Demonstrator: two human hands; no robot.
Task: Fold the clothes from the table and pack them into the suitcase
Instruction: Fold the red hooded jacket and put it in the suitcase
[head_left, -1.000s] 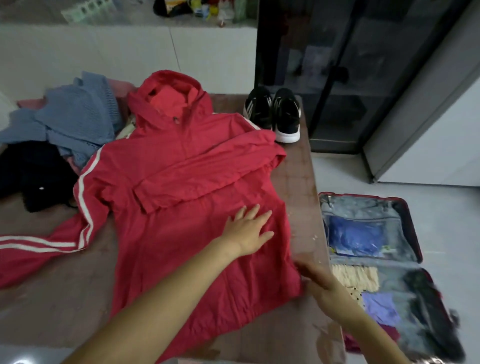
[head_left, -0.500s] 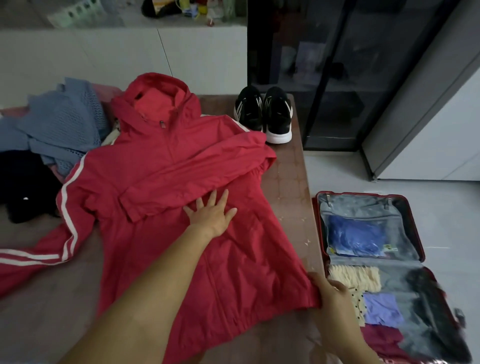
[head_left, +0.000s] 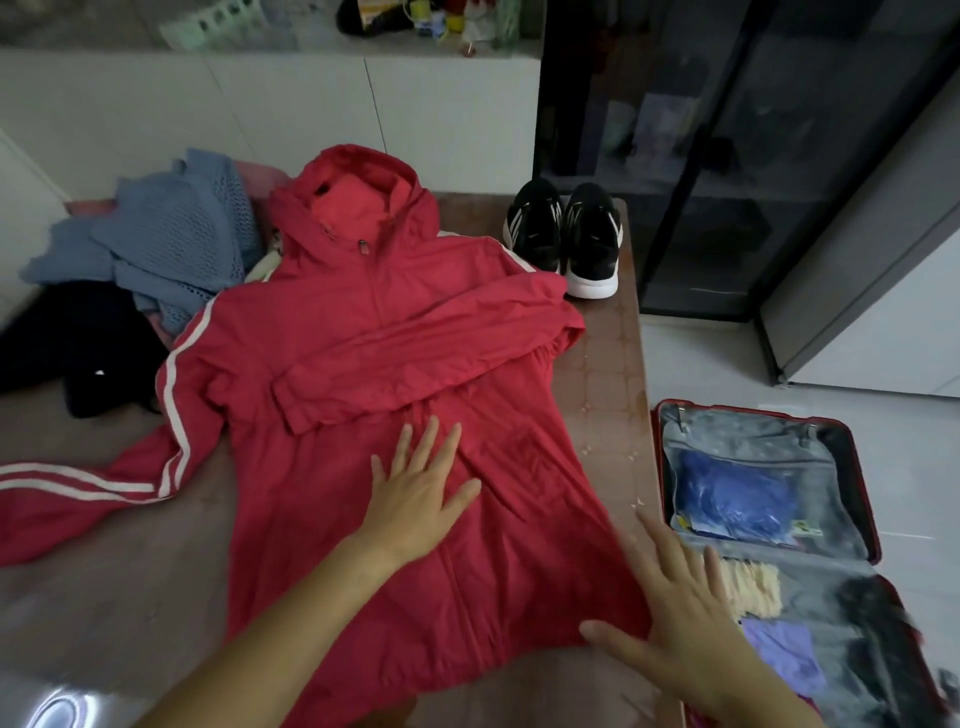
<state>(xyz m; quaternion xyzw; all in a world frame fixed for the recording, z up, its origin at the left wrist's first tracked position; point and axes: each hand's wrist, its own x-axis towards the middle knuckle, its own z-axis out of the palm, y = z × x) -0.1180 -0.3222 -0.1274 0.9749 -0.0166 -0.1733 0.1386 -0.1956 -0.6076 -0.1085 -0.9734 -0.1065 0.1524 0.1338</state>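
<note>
Mid-fold: my left hand (head_left: 415, 499) presses flat on the jacket (head_left: 395, 374), my right hand (head_left: 680, 623) lies open at its hem; the striped sleeve (head_left: 93, 488) needs folding in next.

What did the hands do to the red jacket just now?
The right hand had pinched the bottom corner of the red jacket and tugged it toward the suitcase; now it has let go and lies open there. The left hand slid toward its middle, pressing flat. The folded sleeve, shoes and clothes pile stayed put.
</note>
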